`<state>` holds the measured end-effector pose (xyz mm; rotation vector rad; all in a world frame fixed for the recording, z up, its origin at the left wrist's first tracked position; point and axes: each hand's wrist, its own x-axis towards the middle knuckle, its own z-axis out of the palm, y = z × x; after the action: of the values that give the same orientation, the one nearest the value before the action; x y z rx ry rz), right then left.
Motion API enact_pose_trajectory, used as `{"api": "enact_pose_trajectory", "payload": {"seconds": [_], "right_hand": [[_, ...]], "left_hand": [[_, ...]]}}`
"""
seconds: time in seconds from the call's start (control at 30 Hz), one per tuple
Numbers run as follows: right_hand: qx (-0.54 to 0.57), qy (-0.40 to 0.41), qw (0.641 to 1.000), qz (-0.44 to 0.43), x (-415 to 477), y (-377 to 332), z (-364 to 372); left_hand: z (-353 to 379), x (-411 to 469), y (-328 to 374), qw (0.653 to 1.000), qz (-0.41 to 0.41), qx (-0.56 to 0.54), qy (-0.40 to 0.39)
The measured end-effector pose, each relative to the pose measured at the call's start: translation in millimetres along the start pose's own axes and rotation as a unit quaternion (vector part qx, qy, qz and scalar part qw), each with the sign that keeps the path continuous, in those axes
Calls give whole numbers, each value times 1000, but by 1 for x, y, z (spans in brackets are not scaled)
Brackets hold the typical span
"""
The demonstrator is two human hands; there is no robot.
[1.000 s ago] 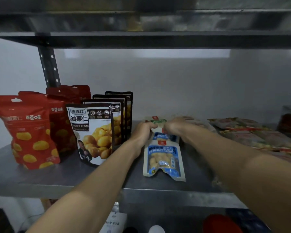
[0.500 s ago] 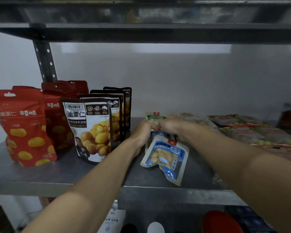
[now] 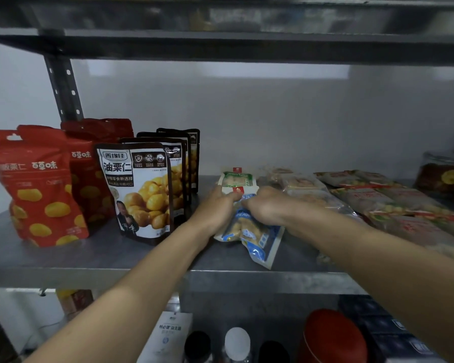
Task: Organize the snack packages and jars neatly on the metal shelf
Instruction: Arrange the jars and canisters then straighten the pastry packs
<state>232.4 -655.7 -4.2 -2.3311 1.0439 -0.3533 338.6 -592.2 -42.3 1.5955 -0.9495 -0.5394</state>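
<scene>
Left end of the metal shelf (image 3: 89, 260) looks done: red pouches (image 3: 37, 184) and black chestnut pouches (image 3: 139, 189) stand upright in rows. My left grip (image 3: 215, 208) and right grip (image 3: 266, 208) both pinch the top of the blue peanut packet (image 3: 257, 237), mid-shelf near the front edge, with a green packet (image 3: 237, 179) just behind it. To do, I judge: these two, the flat packets (image 3: 393, 203) heaped toward the right end, and the jar (image 3: 443, 176) at the back right corner.

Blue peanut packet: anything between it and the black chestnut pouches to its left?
No object: the left hand and right hand grip the blue peanut packet, and only bare metal shelf separates it from the black chestnut pouches.
</scene>
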Motion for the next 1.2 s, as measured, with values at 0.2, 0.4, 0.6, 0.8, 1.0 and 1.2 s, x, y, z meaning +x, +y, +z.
{"api": "enact_pose_trajectory", "payload": {"seconds": [0.2, 0.4, 0.6, 0.8, 1.0, 1.2], "right_hand": [[9, 11, 1000, -11, -12, -1, 26], [-31, 32, 997, -64, -20, -7, 38], [35, 64, 995, -73, -22, -6, 14], [50, 121, 990, -50, -8, 6, -43], [47, 143, 989, -9, 28, 53, -94], [96, 106, 989, 31, 66, 94, -113]], "left_hand": [[-6, -32, 1, 985, 61, 162, 1], [-10, -56, 8, 983, 59, 172, 31], [-6, -57, 22, 981, 42, 179, 62], [19, -30, 60, 979, 65, 191, 20], [53, 22, 82, 972, 24, 232, 4], [88, 69, 84, 994, -59, 93, 6]]}}
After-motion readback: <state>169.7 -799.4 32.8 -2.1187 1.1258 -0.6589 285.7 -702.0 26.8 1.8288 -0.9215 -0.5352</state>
